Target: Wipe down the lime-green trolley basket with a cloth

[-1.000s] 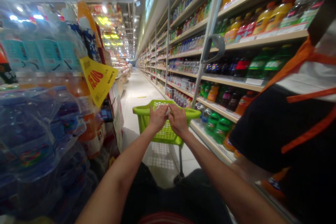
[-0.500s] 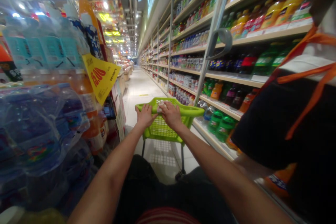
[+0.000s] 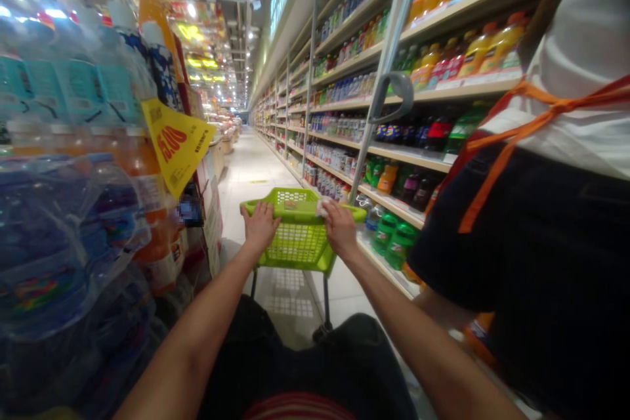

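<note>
green cart (image 3: 295, 249) stood ahead in the aisle (image 3: 246, 161), left hand (image 3: 261, 230) curled around its rim (image 3: 298, 217); right hand (image 3: 341, 231), pinching a white wad (image 3: 321, 207), had slid rightward, bringing the wad farther along.

"View, head-worn, quantity one. Where did it look from?"

"From the wearer's head, above the dark trousers (image 3: 305, 367), facing forward and down."

"How near?"

"Close over the forearms (image 3: 194, 335). The green shopping cart (image 3: 295, 246) sat mid-frame, a little farther off; the supermarket aisle (image 3: 243, 161) ran away into the distance, upper centre."
</note>
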Action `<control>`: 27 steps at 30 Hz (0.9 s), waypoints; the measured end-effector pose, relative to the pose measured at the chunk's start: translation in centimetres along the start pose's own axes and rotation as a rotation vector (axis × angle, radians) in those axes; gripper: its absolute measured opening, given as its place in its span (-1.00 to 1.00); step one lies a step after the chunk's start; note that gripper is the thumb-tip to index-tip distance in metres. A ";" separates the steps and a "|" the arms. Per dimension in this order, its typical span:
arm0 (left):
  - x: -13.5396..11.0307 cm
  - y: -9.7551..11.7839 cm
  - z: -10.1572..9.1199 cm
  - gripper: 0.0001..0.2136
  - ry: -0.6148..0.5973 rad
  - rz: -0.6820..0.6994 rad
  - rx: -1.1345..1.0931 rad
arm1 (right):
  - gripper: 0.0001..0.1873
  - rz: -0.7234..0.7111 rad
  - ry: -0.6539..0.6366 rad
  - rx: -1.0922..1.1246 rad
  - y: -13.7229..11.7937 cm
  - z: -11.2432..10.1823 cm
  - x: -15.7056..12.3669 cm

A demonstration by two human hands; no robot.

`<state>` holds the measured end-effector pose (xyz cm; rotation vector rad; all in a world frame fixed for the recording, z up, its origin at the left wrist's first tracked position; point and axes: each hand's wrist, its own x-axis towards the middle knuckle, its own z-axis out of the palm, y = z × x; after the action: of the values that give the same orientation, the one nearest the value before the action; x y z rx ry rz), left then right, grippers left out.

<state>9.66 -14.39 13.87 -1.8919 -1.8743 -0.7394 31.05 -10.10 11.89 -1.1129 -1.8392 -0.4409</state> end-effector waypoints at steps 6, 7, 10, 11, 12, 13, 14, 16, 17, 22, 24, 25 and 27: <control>0.0 0.1 -0.1 -0.64 -0.008 -0.009 0.006 | -0.66 -0.096 -0.090 -0.022 -5.0 0.7 0.6; 0.1 0.1 -0.1 -0.63 -0.010 -0.009 0.005 | -0.68 -0.085 -0.096 -0.023 -5.1 0.6 0.8; 0.1 0.1 0.0 -0.62 -0.022 -0.010 -0.001 | -0.77 -0.101 -0.116 0.010 -4.1 0.4 1.4; 0.1 0.1 0.0 -0.62 -0.025 -0.011 -0.003 | -0.79 -0.116 -0.118 0.020 -3.5 0.2 1.4; 0.0 0.1 0.0 -0.63 -0.026 -0.011 -0.006 | -0.79 -0.125 -0.115 0.021 -2.7 0.1 1.3; 0.0 0.0 0.0 -0.63 -0.025 -0.011 -0.007 | -0.79 -0.124 -0.105 0.015 -1.8 -0.2 1.2; -0.1 0.0 0.0 -0.63 -0.023 -0.008 -0.009 | -0.77 -0.114 -0.091 0.002 -0.8 -0.4 0.9; -0.2 0.0 -0.1 -0.62 -0.017 -0.002 -0.011 | -0.73 -0.070 -0.058 -0.034 1.6 -1.0 0.2; -0.3 0.1 -0.1 -0.62 -0.014 -0.001 -0.012 | -0.69 -0.040 -0.040 -0.053 2.8 -1.2 -0.1; -0.3 0.3 -0.1 -0.62 -0.015 -0.009 -0.021 | -0.56 0.108 0.033 -0.079 6.0 -1.4 -0.8; -0.3 0.3 0.0 -0.62 -0.020 -0.018 -0.017 | -0.56 0.071 0.032 -0.036 5.0 -0.8 -0.9; -0.2 0.3 0.0 -0.62 -0.023 -0.022 -0.013 | -0.55 0.040 0.028 -0.012 4.1 -0.5 -0.8; -0.2 0.2 0.1 -0.62 -0.026 -0.023 -0.006 | -0.54 -0.022 0.012 0.019 2.0 0.2 -0.8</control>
<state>9.85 -14.49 13.73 -1.8954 -1.9150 -0.7322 32.76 -9.32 10.84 -1.0758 -1.8436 -0.4414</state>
